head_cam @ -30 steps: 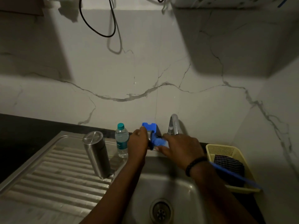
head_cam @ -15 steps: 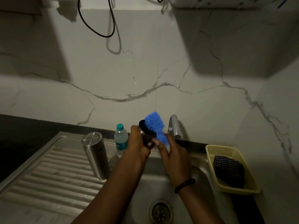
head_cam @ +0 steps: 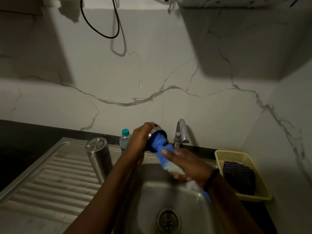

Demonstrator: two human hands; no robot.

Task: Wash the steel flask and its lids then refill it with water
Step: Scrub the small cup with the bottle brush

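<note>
My left hand (head_cam: 139, 142) grips a steel lid (head_cam: 154, 132) above the back of the sink, its dark open side turned to the right. My right hand (head_cam: 187, 163) holds a blue bottle brush (head_cam: 160, 146) whose head is pushed into the lid; its blue handle runs back under my wrist. The steel flask (head_cam: 99, 157) stands upside down on the ribbed draining board, left of my arms.
The tap (head_cam: 181, 132) stands just behind my hands, over the sink (head_cam: 152, 196) with its drain (head_cam: 167, 221). A small plastic water bottle (head_cam: 125, 139) is at the wall. A yellow basket (head_cam: 236, 156) with a dark cloth sits on the right counter.
The lid has turned so its opening faces right, and the brush head has gone from above the lid into it. My right hand moved lower and to the right.
</note>
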